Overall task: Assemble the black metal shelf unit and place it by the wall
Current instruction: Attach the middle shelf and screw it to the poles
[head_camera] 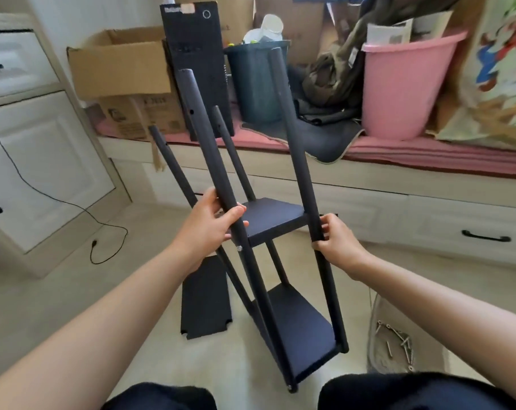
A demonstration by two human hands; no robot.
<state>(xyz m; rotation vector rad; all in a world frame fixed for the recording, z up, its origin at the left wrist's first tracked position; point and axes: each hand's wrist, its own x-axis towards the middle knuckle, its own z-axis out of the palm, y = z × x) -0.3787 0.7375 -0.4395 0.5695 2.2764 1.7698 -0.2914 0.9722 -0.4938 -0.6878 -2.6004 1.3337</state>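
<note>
Left hand and right hand are wrapped round the shelf unit's posts; two shelves are fitted, one loose panel is left on the floor.

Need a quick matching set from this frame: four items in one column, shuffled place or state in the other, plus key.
Items:
1. left hand
2. right hand
3. loose shelf panel
4. screws

Places or states:
A. lying flat on the floor, left of the frame
B. gripping the near-right pole beside the upper shelf
C. heaped on the floor at the right
D. wrapped round the near-left pole

Pairs: 1-D, 2-B, 3-A, 4-C
</note>
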